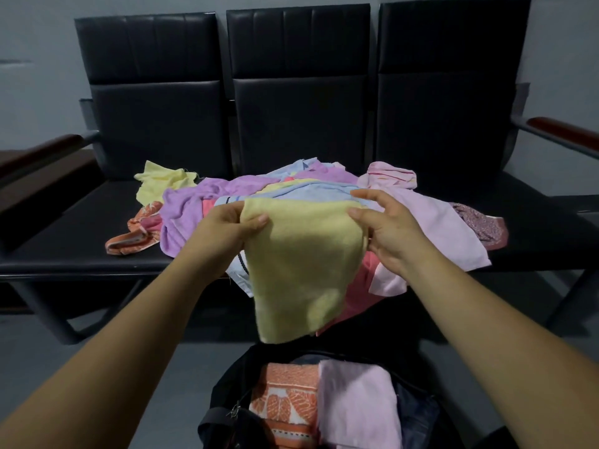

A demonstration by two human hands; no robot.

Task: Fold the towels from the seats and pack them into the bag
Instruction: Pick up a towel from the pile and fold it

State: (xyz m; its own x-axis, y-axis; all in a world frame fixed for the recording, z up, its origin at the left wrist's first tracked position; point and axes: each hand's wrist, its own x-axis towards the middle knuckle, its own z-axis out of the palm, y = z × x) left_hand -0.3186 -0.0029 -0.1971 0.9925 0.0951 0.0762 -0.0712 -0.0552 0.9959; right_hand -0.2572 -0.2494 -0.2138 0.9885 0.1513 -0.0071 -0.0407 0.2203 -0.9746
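Yellow towel (301, 254) hangs pinched at its top corners: my left hand (227, 231) grips the left, my right hand (389, 234) the right. Near me, the open bag (223, 387) holds two folded towels. Farther off, a jumbled pile (324, 186) covers the seats (74, 234); most, I judge, remains.

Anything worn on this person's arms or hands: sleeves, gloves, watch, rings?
Nothing visible. The left forearm and right forearm are bare to the frame's edge, with no sleeve in view. The left hand and right hand are ungloved, and no watch, bracelet or ring shows.
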